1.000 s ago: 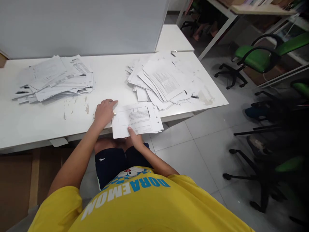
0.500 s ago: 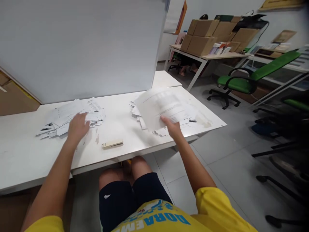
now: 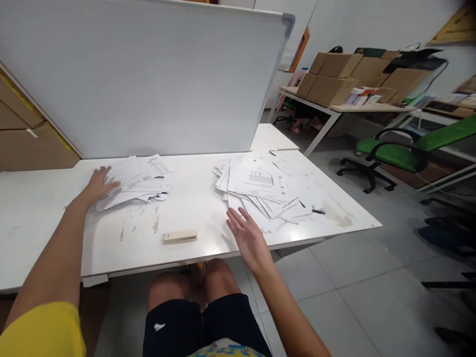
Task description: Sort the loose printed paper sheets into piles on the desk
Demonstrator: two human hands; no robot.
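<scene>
Paper stack (image 3: 136,183) seemingly under left hand (image 3: 97,184)

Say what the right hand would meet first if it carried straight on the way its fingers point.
Probably the near edge of the right pile of papers: the open right hand points up-left at it, though its height above the table is unclear.

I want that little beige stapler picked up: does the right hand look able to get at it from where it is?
Probably yes. The right hand hangs open just right of the beige stapler, with bare table between them.
</scene>
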